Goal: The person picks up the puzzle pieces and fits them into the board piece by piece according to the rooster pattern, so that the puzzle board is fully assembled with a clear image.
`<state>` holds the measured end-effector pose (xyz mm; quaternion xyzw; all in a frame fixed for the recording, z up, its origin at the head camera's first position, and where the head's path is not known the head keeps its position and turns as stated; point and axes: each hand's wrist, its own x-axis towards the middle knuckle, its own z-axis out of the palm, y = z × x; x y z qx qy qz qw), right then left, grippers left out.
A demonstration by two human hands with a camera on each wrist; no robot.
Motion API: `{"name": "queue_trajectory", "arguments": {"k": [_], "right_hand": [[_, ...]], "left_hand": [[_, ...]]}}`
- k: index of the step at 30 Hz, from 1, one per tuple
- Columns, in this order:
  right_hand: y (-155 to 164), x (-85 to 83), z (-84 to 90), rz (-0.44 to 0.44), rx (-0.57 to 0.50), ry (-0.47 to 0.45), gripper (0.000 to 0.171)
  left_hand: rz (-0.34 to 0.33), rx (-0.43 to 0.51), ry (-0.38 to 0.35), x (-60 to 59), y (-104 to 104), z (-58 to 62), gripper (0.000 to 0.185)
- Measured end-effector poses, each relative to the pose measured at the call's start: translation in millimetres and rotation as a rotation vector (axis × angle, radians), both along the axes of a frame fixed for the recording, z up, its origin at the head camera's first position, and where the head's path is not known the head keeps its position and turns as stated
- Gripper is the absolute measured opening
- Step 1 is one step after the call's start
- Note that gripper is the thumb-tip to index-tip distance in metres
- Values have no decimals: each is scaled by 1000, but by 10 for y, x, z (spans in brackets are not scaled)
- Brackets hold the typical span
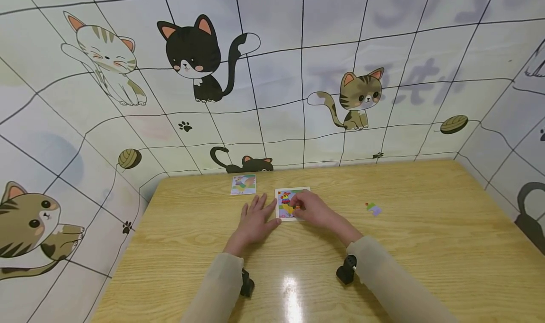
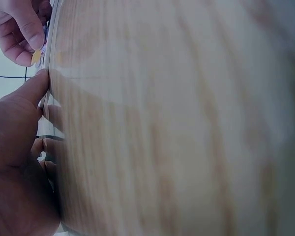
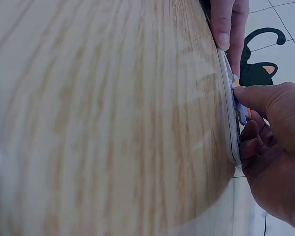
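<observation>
A small jigsaw puzzle in a white-edged tray [image 1: 287, 219] lies mid-table, with a brightly coloured rooster picture partly covered by my right hand [image 1: 315, 210]. Thumb and fingers of that hand pinch a puzzle piece [image 3: 243, 113] low over the tray; a yellow bit of it [image 2: 36, 57] shows in the left wrist view. My left hand [image 1: 254, 222] rests palm down on the table with fingers spread, its thumb and index finger at the tray's left edge. The right fingers hide much of the puzzle's right half.
Behind the left hand lies a square picture card [image 1: 243, 185] showing a paler rooster. To the right of the tray is a loose green and purple puzzle piece [image 1: 374, 209] with a red spot. A cat-patterned wall covering [image 1: 281, 124] rises at the wooden table's [image 1: 191, 247] back edge.
</observation>
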<state>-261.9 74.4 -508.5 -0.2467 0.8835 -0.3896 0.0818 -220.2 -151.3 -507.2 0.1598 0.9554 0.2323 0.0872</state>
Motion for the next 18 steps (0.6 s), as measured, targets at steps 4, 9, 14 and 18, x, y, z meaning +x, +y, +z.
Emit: {"name": "queue_trajectory", "arguments": {"k": [4, 9, 14, 18], "right_hand": [[1, 10, 1, 2, 8, 10, 13], [10, 26, -2, -2, 6, 11, 13], [18, 32, -5, 0, 21, 14, 11], [13, 29, -2, -6, 22, 0, 11]], "left_hand": [[-1, 0, 1, -1, -6, -8, 64], [-2, -1, 2, 1, -3, -5, 64], [-3, 0, 4, 0, -3, -4, 64], [-5, -4, 6, -7, -10, -13, 64]]}}
